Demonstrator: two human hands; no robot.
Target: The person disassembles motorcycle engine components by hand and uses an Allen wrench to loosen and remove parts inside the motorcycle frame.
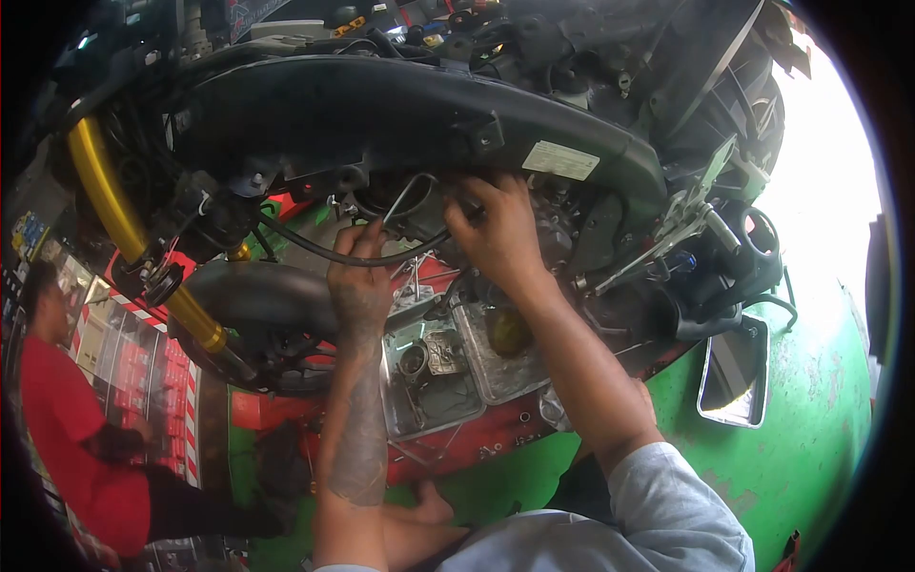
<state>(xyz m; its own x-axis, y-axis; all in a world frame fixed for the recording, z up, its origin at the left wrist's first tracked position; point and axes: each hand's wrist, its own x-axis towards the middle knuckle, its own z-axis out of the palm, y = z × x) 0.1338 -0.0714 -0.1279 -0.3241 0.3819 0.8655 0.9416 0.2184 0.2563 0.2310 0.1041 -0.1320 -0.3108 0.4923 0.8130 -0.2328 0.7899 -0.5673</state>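
Observation:
My left hand (360, 272) is closed around the lower end of a thin, bent silver hex key (398, 202), its hooked end pointing up at the engine. My right hand (503, 229) reaches in under the black motorcycle frame (372, 105), thumb and fingers curled together; what lies between them is hidden. A black hose (353, 257) curves past both hands. Behind my right hand sits the dark engine (558, 229), partly covered by it. Below my hands, a metal tray (389, 381) holds greasy parts, with a second tray (486, 391) beside it.
Gold fork tubes (105, 191) and the front wheel (257, 305) stand at left. A red work stand (419, 462) bears the trays. Another metal tray (762, 381) lies on the green floor (810, 458). A person in a red shirt (91, 429) is at far left.

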